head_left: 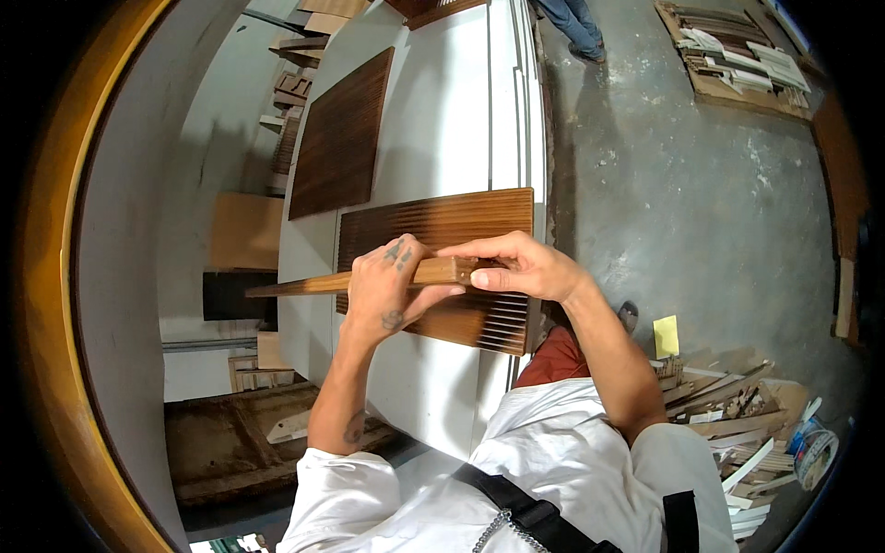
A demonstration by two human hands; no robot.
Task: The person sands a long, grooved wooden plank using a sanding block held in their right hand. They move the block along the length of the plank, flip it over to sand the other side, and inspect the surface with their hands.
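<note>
A long brown wooden board (pixel 441 271), seen along its narrow edge, is held up above the white worktable. Its far end tapers away to the left. My left hand (pixel 389 279) is wrapped round it near its right end, with the thumb along the lower side. My right hand (pixel 530 265) grips that end, fingers on top and the thumb against the end corner. Beneath both hands lies a brown ribbed wooden panel (pixel 433 217), with light glinting off its ridges at the lower right. The board and my hands hide the panel's middle.
Farther up the white table (pixel 433 111) lies a second dark ribbed panel (pixel 341 134). Wood offcuts (pixel 737 405) and a bucket (pixel 815 452) stand at the lower right. A pallet of wood strips (pixel 737 60) is at the far right. Another person's legs (pixel 573 23) show beyond the table.
</note>
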